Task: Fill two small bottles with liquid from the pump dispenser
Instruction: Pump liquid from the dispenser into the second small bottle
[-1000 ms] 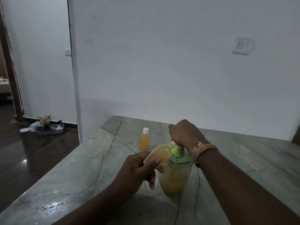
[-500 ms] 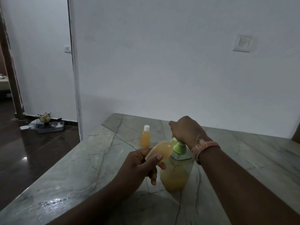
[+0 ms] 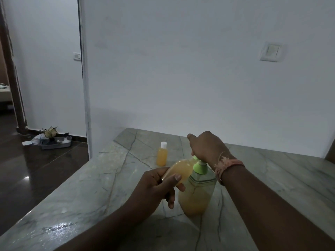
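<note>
One small bottle (image 3: 178,170) tilted in left grip (image 3: 157,185)

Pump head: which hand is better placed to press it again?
The right hand. It sits on top of the green pump head of the dispenser, while the left hand is busy holding the small bottle tilted at the spout.

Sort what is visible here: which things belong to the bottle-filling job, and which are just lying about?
In use: pump dispenser; small bottle held tilted at the spout by the left hand; right hand on the pump head; capped small bottle standing on the marble counter.

Lying about: tray of clutter on the floor; wall switch.
</note>
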